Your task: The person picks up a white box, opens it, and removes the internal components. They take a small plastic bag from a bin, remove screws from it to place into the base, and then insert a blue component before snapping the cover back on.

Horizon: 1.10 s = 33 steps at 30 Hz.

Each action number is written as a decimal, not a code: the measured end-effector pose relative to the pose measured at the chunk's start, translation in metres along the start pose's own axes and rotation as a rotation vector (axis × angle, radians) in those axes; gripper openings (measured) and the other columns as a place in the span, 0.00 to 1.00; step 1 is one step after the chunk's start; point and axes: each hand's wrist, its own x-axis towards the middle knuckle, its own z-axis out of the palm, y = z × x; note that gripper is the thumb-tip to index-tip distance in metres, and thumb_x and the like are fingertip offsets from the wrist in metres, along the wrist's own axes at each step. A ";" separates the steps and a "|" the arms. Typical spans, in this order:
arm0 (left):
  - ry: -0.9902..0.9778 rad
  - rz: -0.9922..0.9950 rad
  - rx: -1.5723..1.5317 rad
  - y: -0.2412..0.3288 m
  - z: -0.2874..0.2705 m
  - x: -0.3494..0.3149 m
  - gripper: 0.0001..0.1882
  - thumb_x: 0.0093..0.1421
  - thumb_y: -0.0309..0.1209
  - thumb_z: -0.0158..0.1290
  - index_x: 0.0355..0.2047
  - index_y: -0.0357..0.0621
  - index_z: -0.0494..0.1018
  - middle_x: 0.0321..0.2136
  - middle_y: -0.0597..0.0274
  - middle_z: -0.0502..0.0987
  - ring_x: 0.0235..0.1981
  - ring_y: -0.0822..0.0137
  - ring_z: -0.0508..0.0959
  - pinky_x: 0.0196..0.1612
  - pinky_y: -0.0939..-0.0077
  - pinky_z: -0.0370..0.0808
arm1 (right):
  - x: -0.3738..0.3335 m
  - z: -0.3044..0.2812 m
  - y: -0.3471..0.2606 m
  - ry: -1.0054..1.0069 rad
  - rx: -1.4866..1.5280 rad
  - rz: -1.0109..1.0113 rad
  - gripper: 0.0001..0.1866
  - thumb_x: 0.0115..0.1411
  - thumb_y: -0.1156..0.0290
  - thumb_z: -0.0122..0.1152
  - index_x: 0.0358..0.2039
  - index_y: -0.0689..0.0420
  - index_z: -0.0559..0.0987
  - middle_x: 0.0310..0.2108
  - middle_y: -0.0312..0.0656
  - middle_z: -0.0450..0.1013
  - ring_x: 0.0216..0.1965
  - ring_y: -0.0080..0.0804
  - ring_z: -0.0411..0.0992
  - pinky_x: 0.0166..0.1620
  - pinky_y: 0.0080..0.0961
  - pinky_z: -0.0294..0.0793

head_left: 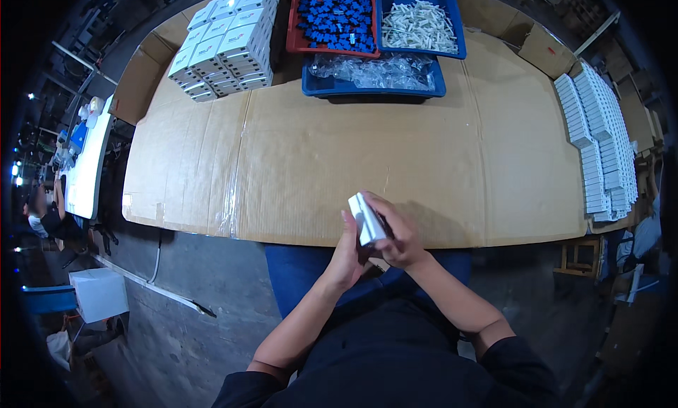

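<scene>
A small white box (366,220) is held up between my two hands, at the near edge of the cardboard-covered table (339,161). My left hand (343,258) grips its left side, with the thumb pointing up along it. Around the right side and the lower end wrap the fingers of my right hand (401,240). The box is tilted, and one narrow face with a lengthwise line on it shows. Its underside is hidden by my palms.
White boxes (220,49) are stacked at the far left. At the back are a red tray (291,34) of blue parts, a blue tray (460,34) of white pieces and another blue tray (374,93) with clear plastic bags. Thin white boxes (600,140) line the right edge.
</scene>
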 end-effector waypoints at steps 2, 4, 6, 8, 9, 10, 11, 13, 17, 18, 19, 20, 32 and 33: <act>0.054 0.230 0.218 -0.015 -0.001 0.006 0.40 0.75 0.61 0.34 0.72 0.40 0.52 0.60 0.55 0.68 0.61 0.64 0.72 0.61 0.67 0.72 | -0.001 0.007 -0.010 0.173 0.387 0.343 0.50 0.67 0.30 0.49 0.66 0.70 0.70 0.62 0.56 0.73 0.60 0.49 0.75 0.63 0.36 0.73; 0.002 0.436 0.671 -0.016 -0.011 0.013 0.40 0.77 0.54 0.38 0.76 0.41 0.41 0.65 0.54 0.61 0.67 0.61 0.64 0.68 0.65 0.64 | 0.000 0.019 -0.008 0.187 0.490 0.413 0.50 0.71 0.30 0.40 0.67 0.71 0.67 0.63 0.55 0.71 0.66 0.45 0.70 0.66 0.35 0.68; 0.169 0.347 0.599 -0.023 -0.011 0.017 0.39 0.78 0.49 0.39 0.77 0.42 0.36 0.66 0.52 0.61 0.68 0.58 0.62 0.71 0.64 0.61 | 0.001 0.029 -0.003 0.214 0.415 0.458 0.46 0.74 0.35 0.38 0.67 0.70 0.68 0.66 0.58 0.68 0.71 0.45 0.63 0.69 0.37 0.63; 0.224 0.362 0.536 -0.010 -0.009 0.017 0.36 0.79 0.46 0.36 0.78 0.47 0.35 0.67 0.50 0.60 0.69 0.58 0.63 0.70 0.63 0.62 | 0.009 0.017 -0.007 0.078 0.411 0.515 0.37 0.76 0.44 0.44 0.67 0.68 0.69 0.69 0.56 0.65 0.74 0.47 0.58 0.71 0.39 0.60; 0.237 0.344 0.362 0.001 -0.002 0.014 0.36 0.79 0.47 0.34 0.78 0.49 0.34 0.67 0.50 0.60 0.68 0.58 0.63 0.70 0.63 0.64 | 0.010 0.009 -0.012 0.026 0.359 0.472 0.34 0.75 0.49 0.49 0.67 0.66 0.69 0.70 0.55 0.63 0.73 0.48 0.58 0.71 0.39 0.60; 0.253 0.331 0.188 0.008 0.002 0.013 0.35 0.80 0.48 0.32 0.78 0.51 0.34 0.67 0.50 0.60 0.68 0.59 0.64 0.69 0.63 0.65 | 0.009 0.001 -0.013 -0.029 0.309 0.423 0.31 0.73 0.54 0.55 0.67 0.65 0.69 0.71 0.53 0.62 0.73 0.48 0.59 0.72 0.39 0.60; 0.242 0.278 0.110 0.008 -0.001 0.016 0.35 0.79 0.51 0.30 0.78 0.54 0.35 0.66 0.51 0.61 0.67 0.60 0.65 0.67 0.63 0.68 | 0.003 -0.004 -0.004 -0.114 0.250 0.338 0.32 0.68 0.63 0.62 0.68 0.64 0.69 0.71 0.52 0.62 0.73 0.48 0.60 0.71 0.39 0.61; 0.247 0.258 0.120 0.007 -0.004 0.022 0.36 0.79 0.52 0.31 0.78 0.53 0.37 0.66 0.52 0.61 0.66 0.61 0.66 0.66 0.64 0.68 | -0.002 -0.007 -0.005 -0.144 0.246 0.383 0.33 0.66 0.64 0.62 0.68 0.64 0.68 0.71 0.52 0.62 0.73 0.47 0.60 0.71 0.38 0.62; 0.273 0.221 0.136 0.004 -0.001 0.022 0.35 0.78 0.51 0.36 0.77 0.50 0.42 0.64 0.53 0.62 0.64 0.62 0.67 0.64 0.66 0.69 | -0.011 -0.001 0.006 -0.137 0.172 0.394 0.29 0.66 0.66 0.61 0.65 0.66 0.72 0.68 0.53 0.67 0.70 0.47 0.65 0.69 0.37 0.67; 0.279 0.230 0.145 0.004 0.001 0.022 0.34 0.78 0.50 0.37 0.76 0.49 0.44 0.64 0.54 0.63 0.64 0.63 0.68 0.64 0.66 0.69 | -0.011 -0.002 0.009 -0.140 0.118 0.332 0.27 0.66 0.67 0.61 0.64 0.66 0.73 0.67 0.53 0.68 0.69 0.47 0.67 0.68 0.37 0.68; 0.288 0.245 0.167 0.004 0.001 0.023 0.33 0.78 0.50 0.38 0.75 0.47 0.46 0.64 0.54 0.63 0.64 0.63 0.67 0.64 0.67 0.69 | -0.009 0.000 0.009 -0.125 -0.003 0.260 0.25 0.68 0.67 0.58 0.61 0.67 0.75 0.66 0.55 0.70 0.65 0.49 0.70 0.65 0.37 0.72; 0.288 0.243 0.168 0.003 0.003 0.024 0.33 0.78 0.50 0.38 0.75 0.47 0.46 0.64 0.54 0.63 0.64 0.63 0.67 0.64 0.67 0.69 | -0.008 0.002 0.007 -0.124 -0.001 0.262 0.25 0.68 0.67 0.58 0.61 0.67 0.75 0.66 0.55 0.70 0.65 0.49 0.70 0.65 0.37 0.72; 0.470 0.320 0.172 -0.003 0.016 0.035 0.23 0.80 0.49 0.35 0.61 0.46 0.63 0.32 0.73 0.67 0.28 0.84 0.66 0.28 0.86 0.65 | -0.007 0.030 0.006 0.114 -0.250 0.085 0.22 0.68 0.82 0.50 0.62 0.70 0.73 0.59 0.57 0.76 0.53 0.51 0.80 0.54 0.35 0.82; 0.490 0.339 0.164 -0.004 0.016 0.037 0.22 0.80 0.49 0.35 0.59 0.46 0.64 0.30 0.74 0.66 0.26 0.85 0.64 0.26 0.87 0.63 | -0.007 0.031 0.006 0.119 -0.261 0.077 0.22 0.68 0.82 0.50 0.62 0.71 0.73 0.58 0.57 0.76 0.52 0.51 0.81 0.53 0.36 0.83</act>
